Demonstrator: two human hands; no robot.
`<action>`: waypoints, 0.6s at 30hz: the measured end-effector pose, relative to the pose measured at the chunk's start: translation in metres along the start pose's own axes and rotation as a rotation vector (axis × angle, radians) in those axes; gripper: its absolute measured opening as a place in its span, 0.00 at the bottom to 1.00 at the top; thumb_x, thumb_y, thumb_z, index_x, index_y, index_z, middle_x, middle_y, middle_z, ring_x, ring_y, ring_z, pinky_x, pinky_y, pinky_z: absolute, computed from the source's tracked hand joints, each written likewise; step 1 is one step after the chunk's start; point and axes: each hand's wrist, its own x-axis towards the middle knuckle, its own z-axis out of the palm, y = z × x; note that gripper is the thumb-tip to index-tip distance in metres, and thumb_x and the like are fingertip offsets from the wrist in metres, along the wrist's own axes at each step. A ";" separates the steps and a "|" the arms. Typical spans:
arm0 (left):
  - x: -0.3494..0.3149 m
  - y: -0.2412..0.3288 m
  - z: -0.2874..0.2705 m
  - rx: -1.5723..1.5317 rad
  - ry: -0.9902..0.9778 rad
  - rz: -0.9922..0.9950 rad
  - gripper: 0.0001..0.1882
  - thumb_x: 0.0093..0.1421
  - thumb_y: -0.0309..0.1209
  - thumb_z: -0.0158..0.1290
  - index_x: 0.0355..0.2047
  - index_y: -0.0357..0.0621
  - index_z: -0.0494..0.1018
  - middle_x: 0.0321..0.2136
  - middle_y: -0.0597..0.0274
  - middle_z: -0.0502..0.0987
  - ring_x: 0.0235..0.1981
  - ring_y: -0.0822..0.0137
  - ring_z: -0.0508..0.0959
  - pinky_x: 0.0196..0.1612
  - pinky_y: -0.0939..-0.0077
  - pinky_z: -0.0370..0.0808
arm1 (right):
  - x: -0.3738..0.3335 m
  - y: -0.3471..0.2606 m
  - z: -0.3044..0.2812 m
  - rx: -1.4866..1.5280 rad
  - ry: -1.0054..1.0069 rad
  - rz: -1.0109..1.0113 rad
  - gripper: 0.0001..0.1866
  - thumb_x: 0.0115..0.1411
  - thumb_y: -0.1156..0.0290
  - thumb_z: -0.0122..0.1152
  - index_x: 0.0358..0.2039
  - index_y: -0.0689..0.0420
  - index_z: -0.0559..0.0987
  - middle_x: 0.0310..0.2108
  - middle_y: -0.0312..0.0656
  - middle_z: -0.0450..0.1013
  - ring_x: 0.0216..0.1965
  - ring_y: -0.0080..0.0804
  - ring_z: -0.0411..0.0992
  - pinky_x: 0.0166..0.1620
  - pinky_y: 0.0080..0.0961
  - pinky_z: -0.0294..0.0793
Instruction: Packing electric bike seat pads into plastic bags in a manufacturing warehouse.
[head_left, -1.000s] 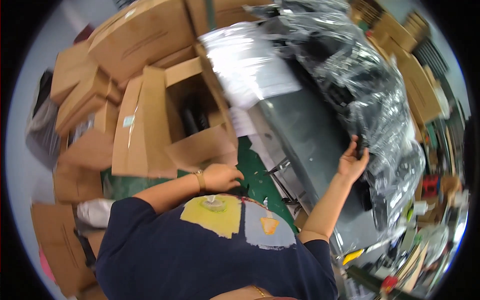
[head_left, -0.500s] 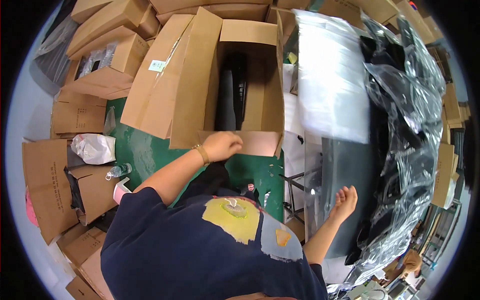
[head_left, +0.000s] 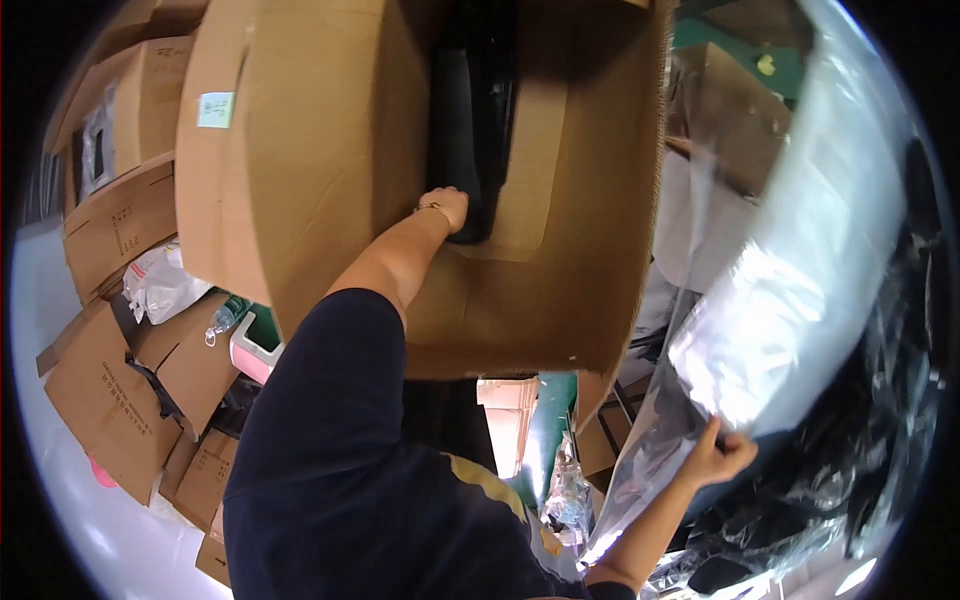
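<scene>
My left hand (head_left: 452,207) reaches deep into a large open cardboard box (head_left: 450,320). Its fingers curl closed against the near end of a long, dark flat-sided object (head_left: 452,120), and the fingertips are partly hidden. Another glossy black thing (head_left: 495,110) lies alongside in the shadow. Out to the right, my right hand (head_left: 722,455) holds nothing that I can make out; its thumb sticks up apart from loosely bent fingers. That thumb is at the lower corner of a stack of clear plastic sheeting (head_left: 790,310).
Black goods in clear film (head_left: 800,490) lie beyond my right hand. Flattened and part-open cartons (head_left: 110,385) crowd the left, with a white plastic bag (head_left: 160,282), a water bottle (head_left: 228,313) and a pink-and-white container (head_left: 252,345). The box's tall side flap (head_left: 310,140) stands beside my left arm.
I have leaned forward over the box. My left hand has gone from above the near flap down inside to the black object. My right hand has come to the plastic sheeting's lower corner.
</scene>
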 end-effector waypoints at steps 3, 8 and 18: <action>0.048 0.043 0.030 0.248 -0.071 0.233 0.18 0.59 0.32 0.47 0.50 0.47 0.71 0.58 0.58 0.64 0.59 0.54 0.64 0.53 0.56 0.68 | -0.002 0.003 -0.008 -0.087 0.023 -0.033 0.22 0.47 0.69 0.72 0.19 0.57 0.61 0.21 0.38 0.55 0.23 0.34 0.57 0.28 0.29 0.58; 0.121 0.091 0.106 0.668 -0.274 0.493 0.32 0.55 0.34 0.53 0.60 0.45 0.59 0.64 0.58 0.53 0.67 0.59 0.45 0.65 0.50 0.44 | 0.000 -0.005 -0.019 -0.197 -0.003 0.036 0.22 0.54 0.66 0.67 0.22 0.53 0.59 0.24 0.35 0.55 0.27 0.26 0.58 0.32 0.25 0.60; 0.202 0.073 0.183 1.382 -0.299 0.782 0.30 0.61 0.47 0.44 0.63 0.60 0.54 0.65 0.66 0.51 0.67 0.59 0.46 0.66 0.49 0.38 | -0.017 0.001 0.008 -0.214 0.185 0.095 0.27 0.46 0.55 0.73 0.33 0.61 0.69 0.31 0.41 0.70 0.29 0.28 0.70 0.35 0.25 0.71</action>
